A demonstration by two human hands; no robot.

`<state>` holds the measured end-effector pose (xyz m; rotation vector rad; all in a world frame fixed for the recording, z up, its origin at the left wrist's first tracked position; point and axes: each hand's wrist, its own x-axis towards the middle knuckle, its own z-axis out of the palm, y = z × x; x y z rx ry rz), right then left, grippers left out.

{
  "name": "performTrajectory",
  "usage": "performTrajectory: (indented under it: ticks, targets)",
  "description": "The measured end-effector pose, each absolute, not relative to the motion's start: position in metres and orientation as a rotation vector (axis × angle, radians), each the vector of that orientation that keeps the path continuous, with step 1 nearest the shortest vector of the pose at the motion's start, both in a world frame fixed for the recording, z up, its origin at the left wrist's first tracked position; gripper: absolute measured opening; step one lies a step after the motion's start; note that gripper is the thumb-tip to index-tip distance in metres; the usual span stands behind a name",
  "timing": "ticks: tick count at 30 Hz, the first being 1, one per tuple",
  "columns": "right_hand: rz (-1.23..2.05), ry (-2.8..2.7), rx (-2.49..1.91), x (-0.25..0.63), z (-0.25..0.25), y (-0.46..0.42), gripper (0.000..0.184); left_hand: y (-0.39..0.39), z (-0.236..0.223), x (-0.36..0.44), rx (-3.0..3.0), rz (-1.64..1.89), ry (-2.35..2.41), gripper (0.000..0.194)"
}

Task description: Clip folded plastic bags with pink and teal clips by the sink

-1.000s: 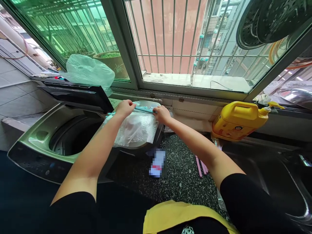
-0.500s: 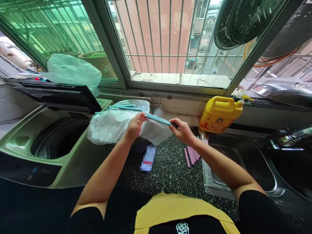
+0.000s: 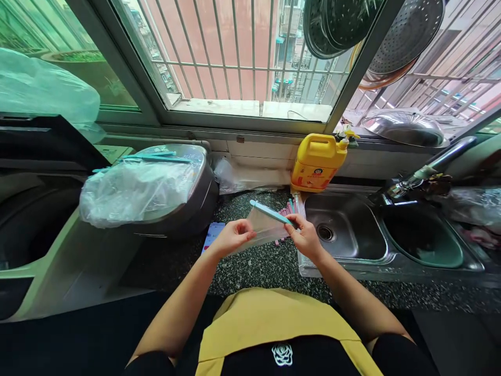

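A light-blue bag sealing strip runs along the top edge of a clear plastic bag above the counter. At the strip's right end, my right hand is closed round it. My left hand is closed, fingertips pinching the bag's left side below the strip. Partly behind the bag and my right hand lie several pink strips on the dark speckled counter. A phone lies on the counter, partly covered by my left hand.
To the left, crumpled clear plastic and more light-blue strips rest on a dark appliance, beside an open washing machine. A yellow jug stands behind the steel sink, near the faucet.
The view has shifted right. Both hands have come down nearer to me with the bag and strip. My left hand has left the strip and now pinches the bag below it.
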<state>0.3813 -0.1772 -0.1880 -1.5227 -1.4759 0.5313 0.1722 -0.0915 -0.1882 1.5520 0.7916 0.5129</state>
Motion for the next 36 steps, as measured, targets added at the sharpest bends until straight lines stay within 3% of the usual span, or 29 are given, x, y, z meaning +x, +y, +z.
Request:
performTrajectory:
  ticks: [7,12,20,36]
  targets:
    - [0.411,-1.51,-1.617,0.381,-0.213,-0.203,0.014,-0.113,-0.223,0.176,1.491,0.519,0.934,0.034]
    - [0.273,-1.643,-1.584,0.374,-0.231,-0.222,0.015,-0.128,-0.223,0.185,1.612,0.838,1.075,0.036]
    - [0.242,-1.787,-1.584,0.363,-0.243,-0.239,0.022,-0.141,-0.227,0.197,1.707,0.792,1.155,0.04]
    - [0.109,-1.808,-1.479,0.361,-0.247,-0.237,0.029,-0.139,-0.235,0.208,0.987,0.772,1.007,0.049]
